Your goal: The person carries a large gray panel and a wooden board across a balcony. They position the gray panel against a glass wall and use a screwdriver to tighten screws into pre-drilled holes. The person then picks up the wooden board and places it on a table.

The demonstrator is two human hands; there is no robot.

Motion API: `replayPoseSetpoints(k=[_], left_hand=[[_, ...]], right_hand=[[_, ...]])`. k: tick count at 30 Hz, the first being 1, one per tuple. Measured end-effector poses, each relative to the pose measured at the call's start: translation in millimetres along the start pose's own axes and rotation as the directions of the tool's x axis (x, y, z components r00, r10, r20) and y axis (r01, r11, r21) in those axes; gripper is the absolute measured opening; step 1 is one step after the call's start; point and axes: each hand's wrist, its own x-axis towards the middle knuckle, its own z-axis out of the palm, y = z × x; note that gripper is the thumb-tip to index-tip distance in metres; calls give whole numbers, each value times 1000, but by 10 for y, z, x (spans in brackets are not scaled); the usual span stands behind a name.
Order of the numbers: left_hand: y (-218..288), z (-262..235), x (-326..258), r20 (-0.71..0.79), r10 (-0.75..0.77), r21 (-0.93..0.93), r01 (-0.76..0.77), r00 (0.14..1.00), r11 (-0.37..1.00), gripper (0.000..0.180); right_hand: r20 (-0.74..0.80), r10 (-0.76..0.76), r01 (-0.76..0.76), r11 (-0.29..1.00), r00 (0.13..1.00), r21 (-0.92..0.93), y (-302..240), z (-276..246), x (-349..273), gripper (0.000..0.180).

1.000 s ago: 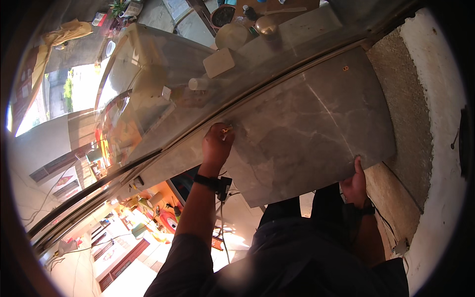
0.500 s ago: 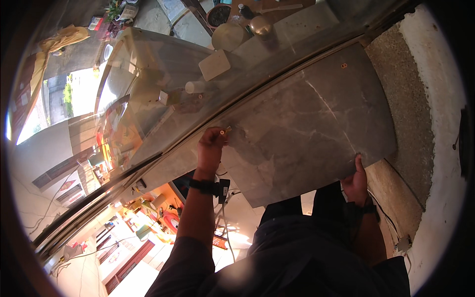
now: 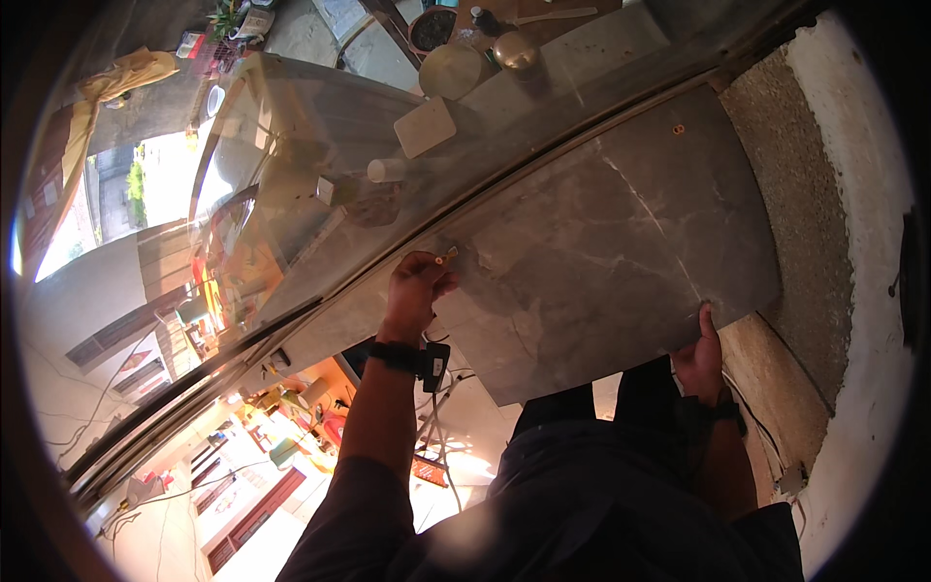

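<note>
A grey marble-patterned slab (image 3: pixel 582 242) lies in front of me, its near edge above my legs. My left hand (image 3: pixel 419 283) is over its left end, thumb and forefinger pinching a small gold-orange ring-shaped piece (image 3: pixel 440 260). A pale bit shows beside the ring; its exact kind is too small to tell. The other fingers are loosely curled. My right hand (image 3: pixel 700 361) grips the slab's near right edge, thumb laid on top and the fingers partly hidden at the rim. Two little orange rings (image 3: pixel 678 129) sit side by side near the slab's far right corner.
A glass pane with a dark frame rail (image 3: pixel 465 204) runs along the slab's far side, full of reflections. Beyond it are a round golden pot (image 3: pixel 516 50), a white rectangular piece (image 3: pixel 425 127) and a plant pot (image 3: pixel 433 29). A rough white wall (image 3: pixel 853 291) stands at right.
The fingers of my left hand below the pinch have loosened and spread a little, and the hand has turned slightly. My right hand stays at the slab's edge.
</note>
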Motion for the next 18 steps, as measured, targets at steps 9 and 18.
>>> replayPoseSetpoints(k=[9,18], left_hand=[[0,-30,32,122,423,692,-383,898,612,9],[348,253,-66,388,291,900,-290,875,-326,25]], right_hand=[[7,14,-14,1000,1000,14,-4,-62,42,55],[75,16,-19,999,997,33,10,-147,92,49]])
